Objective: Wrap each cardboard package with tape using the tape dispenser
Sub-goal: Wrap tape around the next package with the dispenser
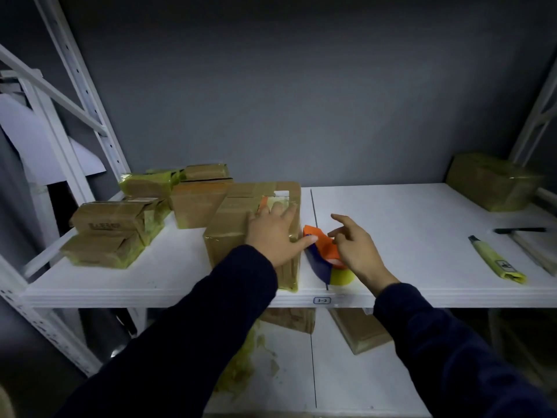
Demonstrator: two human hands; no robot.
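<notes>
Left hand: fingers spread and laid flat on top of the large cardboard package, pressing it down rather than gripping. The thumb is splayed toward 3 o'clock with its tip at the orange end of the tape dispenser; contact not clear. Right hand: fingers loosely parted, forefinger stretched to 11 o'clock, the others half bent, closed round nothing that shows. Its palm hangs over the dispenser's rear. Key relation: the dispenser lies on the white shelf in the gap between the two hands, just beside the package's right face. It is at roughly 8 o'clock from the right fingertips and partly under them. Its long axis runs 11 o'clock to 5 o'clock, orange head far, yellow tape roll near the shelf edge. Right hand is nearer and, in my judgement, the one to take it, closing down and slightly left; the handle is hidden below the palm. Package: brown, boxy, glossy with clear tape, a torn white-and-orange patch on top by the left fingertips, yellowish film at the lower front corner. It stands at 12 o'clock from the viewer, close to the shelf's front edge. Wrapped packages stacked at 10 o'clock; a lone package at 2 o'clock; a yellow cutter and black pen at 3 o'clock.
</notes>
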